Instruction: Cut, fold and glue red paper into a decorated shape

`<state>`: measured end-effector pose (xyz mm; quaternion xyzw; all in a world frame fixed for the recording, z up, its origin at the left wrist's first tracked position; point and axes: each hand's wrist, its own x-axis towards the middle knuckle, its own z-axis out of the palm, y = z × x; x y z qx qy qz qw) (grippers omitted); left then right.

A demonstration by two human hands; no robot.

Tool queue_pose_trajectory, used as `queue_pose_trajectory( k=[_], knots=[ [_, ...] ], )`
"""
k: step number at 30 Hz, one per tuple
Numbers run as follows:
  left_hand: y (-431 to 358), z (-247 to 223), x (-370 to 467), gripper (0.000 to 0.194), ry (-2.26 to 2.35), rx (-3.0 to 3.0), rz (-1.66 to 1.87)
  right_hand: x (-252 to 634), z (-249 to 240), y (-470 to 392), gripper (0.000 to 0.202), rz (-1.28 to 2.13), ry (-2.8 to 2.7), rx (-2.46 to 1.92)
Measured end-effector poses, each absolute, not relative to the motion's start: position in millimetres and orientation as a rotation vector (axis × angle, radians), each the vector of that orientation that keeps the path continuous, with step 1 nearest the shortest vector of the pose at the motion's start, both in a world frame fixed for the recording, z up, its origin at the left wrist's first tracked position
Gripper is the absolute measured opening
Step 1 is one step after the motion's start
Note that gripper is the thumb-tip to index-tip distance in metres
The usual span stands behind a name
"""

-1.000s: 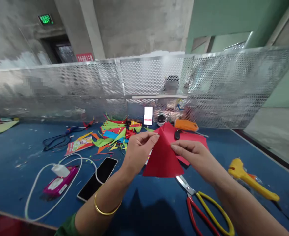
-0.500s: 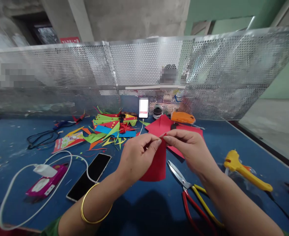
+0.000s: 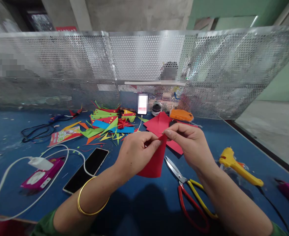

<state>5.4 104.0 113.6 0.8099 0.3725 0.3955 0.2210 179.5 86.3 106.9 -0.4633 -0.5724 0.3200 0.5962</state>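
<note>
A piece of red paper (image 3: 152, 166) hangs from my fingers above the table, its lower edge slightly curved. My left hand (image 3: 136, 152) pinches its upper edge between thumb and forefinger. Right beside that grip, my right hand (image 3: 190, 141) has thumb and fingertips closed on the paper's top corner; the exact fold there is hidden by the fingers. Behind the hands lie more red sheets (image 3: 156, 123). Scissors (image 3: 181, 177) with one red and one yellow handle lie below my right hand, blades slightly apart.
Coloured paper scraps (image 3: 110, 126) are heaped at the back left. A dark phone (image 3: 87, 170), a purple power strip (image 3: 44, 173) and a white cable lie left. A yellow glue gun (image 3: 240, 167) rests right. A perforated metal screen (image 3: 139, 59) stands behind, with a person beyond it.
The red paper has tilted a little, its lower end swinging left. Both hands stay pinched together at its top. The whole view has shifted slightly.
</note>
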Motion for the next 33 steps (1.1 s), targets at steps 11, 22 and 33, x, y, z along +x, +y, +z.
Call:
queue_pose_trajectory(
  k=[11,22,33],
  knots=[
    [108.5,108.7,6.9,0.016,0.991,2.158,1.163,172.4,106.7,85.8,0.018,0.689,-1.317,-1.120],
    [110.9,105.7,9.8,0.018,1.011,2.033,1.355,166.7,97.1,86.9,0.024,0.681,-1.364,-1.129],
    [115.4,106.0,10.8,0.015,0.936,1.833,1.332,166.0,96.4,83.5,0.031,0.589,-1.496,-1.213]
  ],
)
